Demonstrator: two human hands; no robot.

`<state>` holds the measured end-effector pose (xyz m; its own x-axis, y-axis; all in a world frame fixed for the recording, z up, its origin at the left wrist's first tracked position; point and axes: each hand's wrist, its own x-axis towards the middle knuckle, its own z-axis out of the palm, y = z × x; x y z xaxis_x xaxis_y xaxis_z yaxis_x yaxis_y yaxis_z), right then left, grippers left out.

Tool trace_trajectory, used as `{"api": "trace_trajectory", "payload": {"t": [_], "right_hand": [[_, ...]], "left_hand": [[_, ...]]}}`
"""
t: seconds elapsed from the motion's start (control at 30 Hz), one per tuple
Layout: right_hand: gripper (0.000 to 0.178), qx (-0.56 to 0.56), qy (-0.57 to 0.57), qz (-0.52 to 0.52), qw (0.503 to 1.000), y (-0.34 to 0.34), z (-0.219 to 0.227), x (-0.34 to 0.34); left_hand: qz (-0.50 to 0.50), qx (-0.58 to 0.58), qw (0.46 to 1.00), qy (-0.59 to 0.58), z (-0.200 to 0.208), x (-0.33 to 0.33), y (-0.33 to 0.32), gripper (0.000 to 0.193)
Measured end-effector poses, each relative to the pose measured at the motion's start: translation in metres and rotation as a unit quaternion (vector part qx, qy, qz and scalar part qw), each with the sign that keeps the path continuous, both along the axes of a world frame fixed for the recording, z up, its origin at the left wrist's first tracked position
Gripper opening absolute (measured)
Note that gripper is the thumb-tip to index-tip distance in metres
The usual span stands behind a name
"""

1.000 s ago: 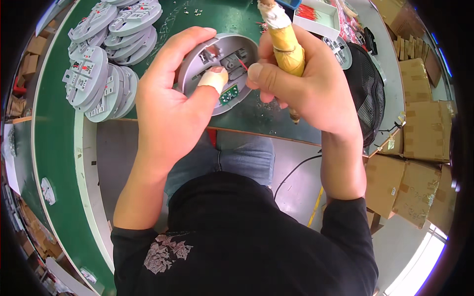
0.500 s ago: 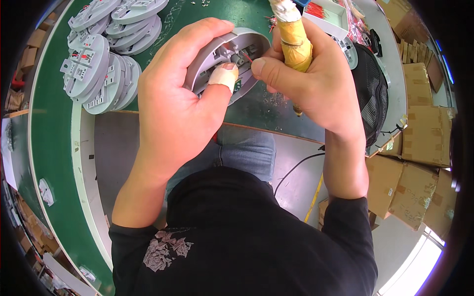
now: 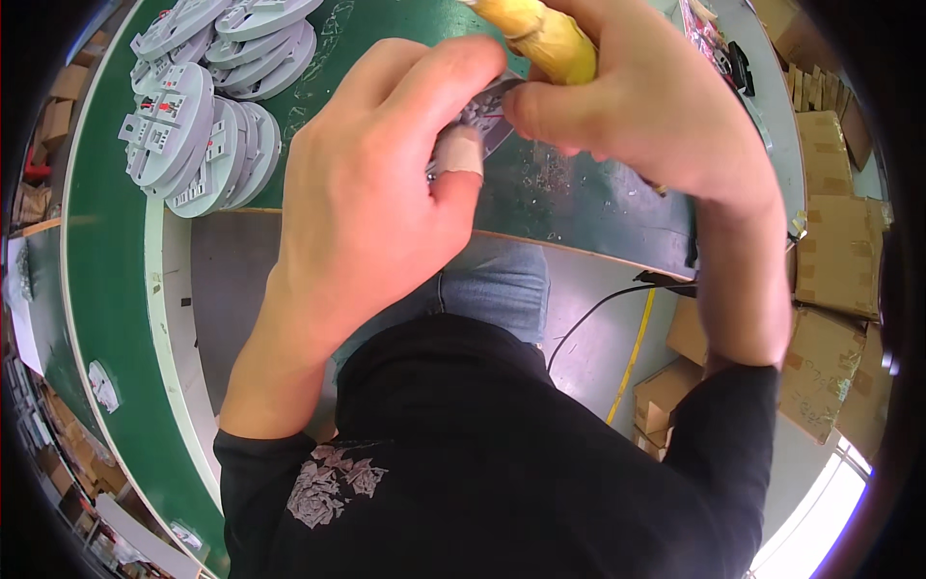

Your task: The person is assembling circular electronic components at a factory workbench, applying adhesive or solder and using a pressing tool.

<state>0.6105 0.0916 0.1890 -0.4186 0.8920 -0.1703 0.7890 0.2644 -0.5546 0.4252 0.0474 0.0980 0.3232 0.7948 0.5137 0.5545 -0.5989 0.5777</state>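
My left hand (image 3: 376, 183) wraps round a small grey round plastic housing (image 3: 494, 95), its taped thumb pressing inside; the hand covers most of the housing. My right hand (image 3: 666, 106) grips a stick-like tool wrapped in yellow tape (image 3: 555, 43), now tilted toward the upper left. A thin brownish end of the tool shows below the hand. At the housing's right side, a short red wire (image 3: 493, 116) runs to my right thumb and fingertips. Whether they pinch it cannot be made out.
Stacked grey round housings (image 3: 164, 130) stand on the green table (image 3: 309, 82) at the far left. Cardboard boxes (image 3: 837, 251) are piled at the right. A black cable (image 3: 598, 314) hangs below the table edge. Small debris lies on the tabletop.
My right hand has moved right and up, tipping the yellow tool over from upright toward the left. My left hand has turned the housing, so its inside is now mostly hidden.
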Motion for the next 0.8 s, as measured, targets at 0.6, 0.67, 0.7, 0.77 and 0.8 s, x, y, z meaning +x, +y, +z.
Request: {"api": "trace_trajectory", "payload": {"t": [0.6,0.67,0.7,0.77,0.8], "right_hand": [[0.038,0.351,0.011,0.01,0.936,-0.035,-0.094,-0.009],[0.03,0.348,0.078,0.025,0.934,-0.006,-0.088,0.005],[0.025,0.344,0.112,0.035,0.932,0.009,-0.085,0.009],[0.017,0.143,0.355,-0.161,0.91,0.032,-0.068,0.009],[0.016,0.173,0.52,-0.153,0.822,0.052,-0.072,0.014]], "left_hand": [[-0.002,-0.346,0.796,-0.497,-0.046,-0.01,0.036,0.041],[0.004,-0.343,0.787,-0.513,-0.047,-0.011,0.043,0.043],[0.024,-0.214,0.88,-0.423,-0.047,-0.011,0.045,0.041],[0.07,0.057,0.976,-0.2,-0.051,-0.015,0.044,0.036],[0.065,0.059,0.975,-0.205,-0.052,-0.01,0.044,0.036]]}}
